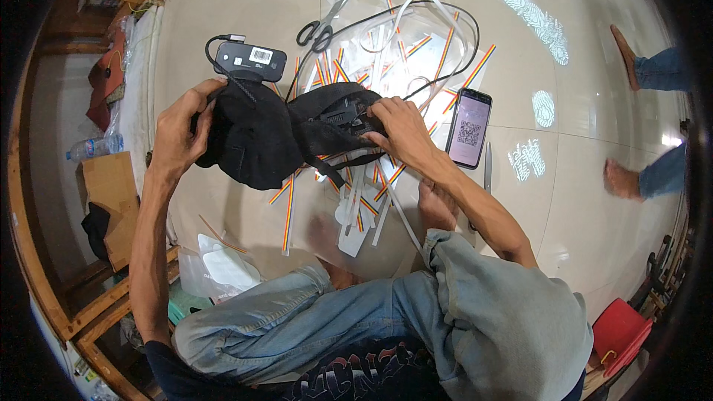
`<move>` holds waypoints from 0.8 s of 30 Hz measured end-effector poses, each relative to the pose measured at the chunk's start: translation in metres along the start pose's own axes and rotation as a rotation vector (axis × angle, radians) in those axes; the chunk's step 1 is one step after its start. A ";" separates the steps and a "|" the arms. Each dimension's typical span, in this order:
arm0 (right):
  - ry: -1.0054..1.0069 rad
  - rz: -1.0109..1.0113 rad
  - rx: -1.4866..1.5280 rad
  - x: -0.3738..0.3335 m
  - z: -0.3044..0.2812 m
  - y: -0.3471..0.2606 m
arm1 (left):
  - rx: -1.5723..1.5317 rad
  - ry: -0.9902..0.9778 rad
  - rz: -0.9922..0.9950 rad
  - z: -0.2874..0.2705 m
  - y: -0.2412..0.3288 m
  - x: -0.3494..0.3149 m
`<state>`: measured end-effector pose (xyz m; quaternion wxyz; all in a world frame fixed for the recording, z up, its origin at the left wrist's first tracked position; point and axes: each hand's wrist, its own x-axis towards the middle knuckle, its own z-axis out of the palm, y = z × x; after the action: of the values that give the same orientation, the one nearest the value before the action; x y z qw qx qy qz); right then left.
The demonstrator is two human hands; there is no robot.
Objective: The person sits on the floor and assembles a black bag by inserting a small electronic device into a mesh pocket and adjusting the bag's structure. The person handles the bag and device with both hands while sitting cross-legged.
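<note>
A black cloth item [249, 134], soft like a cap, hangs in front of me above the floor. My left hand [182, 128] pinches its left edge. My right hand [401, 128] grips its right end, beside a black plastic piece [340, 117] set in the cloth. A dark device [251, 62] with a white label sits at its upper left, with a black cable [475, 22] plugged in and looping far to the right. Below lie several paper strips with rainbow stripes [288, 215], partly hidden by the cloth.
Scissors [319, 33] lie beyond the cloth. A lit phone [469, 128] rests at the right, beside a slim metal blade [488, 167]. Another person's bare foot [622, 180] stands far right, near a red bag [620, 336]. Wooden shelving [44, 252] and a plastic bottle [95, 148] are at the left.
</note>
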<state>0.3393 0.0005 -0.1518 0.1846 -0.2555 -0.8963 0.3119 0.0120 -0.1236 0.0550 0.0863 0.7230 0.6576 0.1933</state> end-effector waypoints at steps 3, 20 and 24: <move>0.027 0.001 -0.008 -0.001 0.002 0.000 | 0.002 0.011 0.019 0.001 0.000 0.001; 0.270 0.249 0.473 -0.039 0.058 -0.028 | 0.008 0.005 0.045 0.006 -0.003 0.002; 0.182 0.248 0.445 -0.040 0.060 -0.027 | 0.013 -0.003 0.023 0.005 0.000 0.003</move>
<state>0.3322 -0.0685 -0.1855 0.2765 -0.3437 -0.7471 0.4972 0.0141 -0.1198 0.0510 0.0804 0.7313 0.6504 0.1889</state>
